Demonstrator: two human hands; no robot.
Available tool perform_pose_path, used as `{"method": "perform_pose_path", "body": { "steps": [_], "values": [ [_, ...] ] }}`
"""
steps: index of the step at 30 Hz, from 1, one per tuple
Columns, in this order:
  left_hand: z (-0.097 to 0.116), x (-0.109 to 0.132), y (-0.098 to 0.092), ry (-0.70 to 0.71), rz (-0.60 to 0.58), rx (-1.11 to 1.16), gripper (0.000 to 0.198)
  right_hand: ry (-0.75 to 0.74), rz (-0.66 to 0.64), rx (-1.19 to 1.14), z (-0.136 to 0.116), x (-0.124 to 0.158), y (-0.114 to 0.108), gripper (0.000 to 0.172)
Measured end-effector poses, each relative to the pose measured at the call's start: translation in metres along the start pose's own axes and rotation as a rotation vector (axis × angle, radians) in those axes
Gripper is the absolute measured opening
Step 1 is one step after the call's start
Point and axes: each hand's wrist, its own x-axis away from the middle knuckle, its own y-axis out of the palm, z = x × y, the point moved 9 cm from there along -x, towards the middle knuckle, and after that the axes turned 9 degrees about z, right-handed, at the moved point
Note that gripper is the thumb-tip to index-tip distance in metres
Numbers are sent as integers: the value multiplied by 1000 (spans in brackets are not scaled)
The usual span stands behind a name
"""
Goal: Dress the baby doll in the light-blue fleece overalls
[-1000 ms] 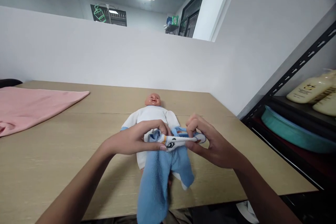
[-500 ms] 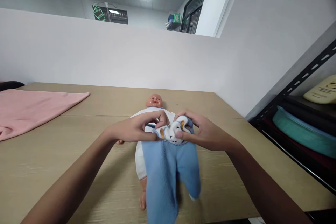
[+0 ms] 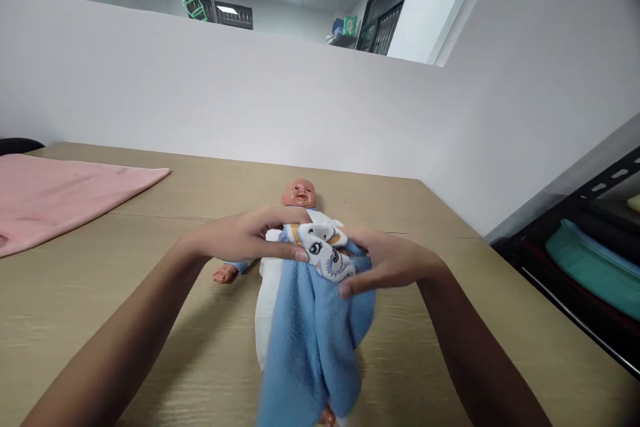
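Note:
A baby doll [image 3: 299, 194] in a white top lies on its back on the wooden table [image 3: 100, 307], head away from me. Both hands hold a small blue fleece garment [image 3: 310, 340] above the doll's body; its white patch shows an embroidered elephant [image 3: 324, 252]. My left hand [image 3: 240, 237] pinches the garment's upper left edge. My right hand [image 3: 385, 260] grips the upper right side, thumb under the patch. The blue legs of the garment hang toward me and cover most of the doll's lower body.
A pink cloth [image 3: 55, 197] lies spread at the table's far left. A black metal shelf [image 3: 575, 247] stands to the right, holding a teal round container [image 3: 595, 267]. A white partition wall runs behind the table.
My hands have turned the garment so the elephant patch faces up and have drawn slightly apart. The camera has shifted, and the doll's lower body is more covered by the blue cloth.

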Motion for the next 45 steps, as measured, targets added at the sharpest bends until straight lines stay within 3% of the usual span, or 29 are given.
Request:
{"method": "perform_pose_path", "body": {
  "steps": [2,5,8,13,15,17,20,23,27,30,32,36,38,40,45],
  "values": [
    [-6,2,-6,-39,16,33,21,-22,-97,22,5,1,11,47],
    [-19,7,-4,-117,-65,37,29,-31,27,-32,10,-4,6,33],
    [-29,13,3,-157,-191,35,32,-90,182,-140,7,-8,-4,46],
    [-33,12,2,-88,-191,72,24,-2,175,-180,24,-12,6,62],
    [-38,12,0,-97,-179,59,28,39,96,-233,31,-15,20,69],
    [-41,12,0,-109,-185,72,33,50,-65,-317,31,-16,40,75],
    [-40,12,-1,-113,-176,147,29,93,-190,-386,34,-17,59,68],
    [-45,17,6,-176,-248,223,31,101,-119,-364,38,-21,59,60],
    [-56,30,16,-304,-390,260,38,39,37,-434,40,-24,51,66],
    [-50,27,10,-203,-342,289,19,125,67,-546,50,-23,53,76],
    [-49,23,7,-158,-304,297,15,168,-18,-539,51,-20,61,80],
    [-57,16,4,-172,-214,247,21,183,-194,-456,49,-14,74,66],
    [-60,15,9,-212,-237,263,27,191,-167,-496,51,-14,72,63],
    [-59,16,13,-241,-249,302,31,209,-109,-561,56,-13,67,70],
    [-57,19,17,-224,-180,438,45,197,-20,-645,58,-7,61,76]
  ]
}}
